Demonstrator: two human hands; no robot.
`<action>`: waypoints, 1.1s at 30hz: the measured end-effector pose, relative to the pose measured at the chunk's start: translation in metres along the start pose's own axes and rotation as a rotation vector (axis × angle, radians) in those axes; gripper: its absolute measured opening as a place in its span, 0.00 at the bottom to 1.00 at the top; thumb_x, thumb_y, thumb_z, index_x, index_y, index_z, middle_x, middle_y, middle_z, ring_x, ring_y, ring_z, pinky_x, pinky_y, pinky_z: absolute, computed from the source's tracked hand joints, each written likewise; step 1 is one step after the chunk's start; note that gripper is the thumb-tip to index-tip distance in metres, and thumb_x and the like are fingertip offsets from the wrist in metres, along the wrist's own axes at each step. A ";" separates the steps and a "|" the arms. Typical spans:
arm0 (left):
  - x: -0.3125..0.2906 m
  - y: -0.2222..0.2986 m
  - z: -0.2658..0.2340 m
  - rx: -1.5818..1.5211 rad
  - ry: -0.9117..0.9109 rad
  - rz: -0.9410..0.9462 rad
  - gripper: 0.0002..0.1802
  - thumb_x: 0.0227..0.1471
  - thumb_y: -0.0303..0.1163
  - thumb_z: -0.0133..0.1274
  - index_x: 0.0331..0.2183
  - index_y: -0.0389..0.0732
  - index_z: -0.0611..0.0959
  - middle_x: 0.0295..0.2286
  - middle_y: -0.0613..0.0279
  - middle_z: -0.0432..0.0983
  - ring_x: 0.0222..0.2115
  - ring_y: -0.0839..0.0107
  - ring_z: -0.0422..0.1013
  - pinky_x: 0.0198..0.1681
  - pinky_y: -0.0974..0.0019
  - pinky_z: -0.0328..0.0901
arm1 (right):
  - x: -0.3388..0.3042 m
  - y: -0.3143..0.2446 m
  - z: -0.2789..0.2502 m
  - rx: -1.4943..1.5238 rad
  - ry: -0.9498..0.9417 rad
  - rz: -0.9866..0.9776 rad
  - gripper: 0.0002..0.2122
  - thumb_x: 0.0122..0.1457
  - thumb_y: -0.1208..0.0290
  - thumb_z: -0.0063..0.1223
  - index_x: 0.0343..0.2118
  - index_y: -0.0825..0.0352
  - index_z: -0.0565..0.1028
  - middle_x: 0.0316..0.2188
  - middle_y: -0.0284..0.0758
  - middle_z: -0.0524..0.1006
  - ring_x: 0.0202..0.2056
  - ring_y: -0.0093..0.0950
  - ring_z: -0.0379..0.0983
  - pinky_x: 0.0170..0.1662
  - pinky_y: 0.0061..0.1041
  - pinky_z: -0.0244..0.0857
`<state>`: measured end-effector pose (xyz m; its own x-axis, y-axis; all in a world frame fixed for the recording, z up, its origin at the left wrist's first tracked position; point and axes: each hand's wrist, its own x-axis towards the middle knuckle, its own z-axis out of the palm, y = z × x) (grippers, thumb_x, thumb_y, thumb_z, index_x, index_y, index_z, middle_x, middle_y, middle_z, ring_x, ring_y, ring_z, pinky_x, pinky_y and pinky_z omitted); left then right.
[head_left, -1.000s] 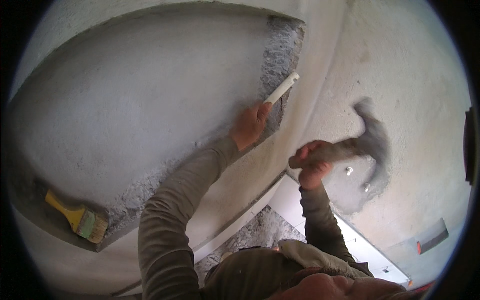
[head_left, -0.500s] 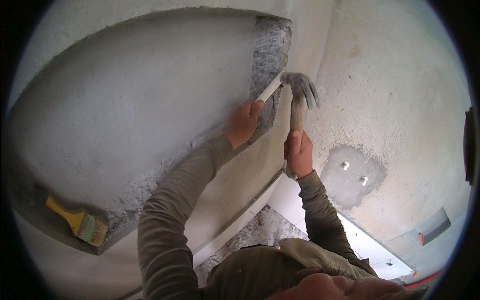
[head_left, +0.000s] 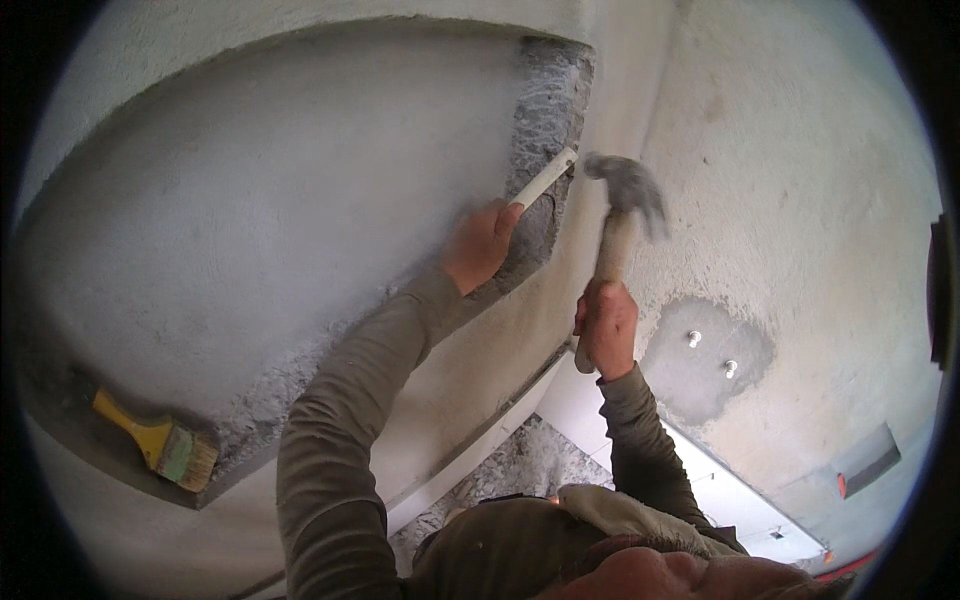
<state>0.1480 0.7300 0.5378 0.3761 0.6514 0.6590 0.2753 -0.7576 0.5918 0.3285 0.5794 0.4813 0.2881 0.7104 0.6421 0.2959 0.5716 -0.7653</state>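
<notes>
My left hand (head_left: 482,247) is wrapped round a pale, straight chisel (head_left: 546,180). Its upper end sticks out toward the recess's right edge, while its lower end is hidden by the hand. In my right hand (head_left: 608,326) is a claw hammer (head_left: 618,240) with a wooden handle, gripped low. The hammer's grey head is slightly blurred and hangs just right of the chisel's end, with a gap between them. Behind the left hand lies the roughly chipped grey strip (head_left: 548,100) along the right side of a curved wall recess (head_left: 260,180).
A paint brush (head_left: 160,440) with a yellow handle rests on the recess's lower ledge at left. Two small white pipe fittings (head_left: 694,339) stick out of a darker patch on the right wall, with a rectangular cutout (head_left: 870,462) lower down. Rubble (head_left: 530,455) covers the floor below.
The hammer has swung away from the chisel's end to the right, and my right hand has moved slightly right and down. My left hand still holds the chisel in nearly the same place.
</notes>
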 end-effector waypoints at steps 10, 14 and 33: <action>-0.002 -0.002 0.004 -0.012 0.016 -0.024 0.29 0.66 0.54 0.36 0.28 0.38 0.74 0.17 0.59 0.64 0.18 0.68 0.60 0.24 0.57 0.58 | 0.009 0.016 0.010 -0.136 -0.036 -0.001 0.23 0.68 0.49 0.36 0.31 0.68 0.69 0.16 0.30 0.68 0.17 0.22 0.65 0.21 0.24 0.60; 0.000 -0.001 0.001 -0.034 -0.034 -0.004 0.29 0.66 0.54 0.36 0.28 0.38 0.74 0.18 0.60 0.64 0.20 0.69 0.60 0.25 0.58 0.58 | -0.011 -0.010 0.009 0.201 0.040 -0.122 0.24 0.67 0.47 0.37 0.33 0.69 0.68 0.17 0.32 0.68 0.18 0.23 0.65 0.22 0.24 0.61; -0.002 -0.001 -0.002 -0.203 -0.044 -0.109 0.28 0.65 0.54 0.36 0.25 0.39 0.71 0.18 0.63 0.62 0.19 0.71 0.58 0.25 0.60 0.57 | 0.019 0.013 0.018 -0.256 -0.035 0.033 0.24 0.68 0.46 0.35 0.33 0.68 0.69 0.17 0.31 0.68 0.18 0.22 0.65 0.23 0.24 0.62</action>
<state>0.1449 0.7299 0.5372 0.3932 0.7230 0.5681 0.1340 -0.6563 0.7425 0.3213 0.6075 0.4826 0.2712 0.7433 0.6115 0.5090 0.4285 -0.7466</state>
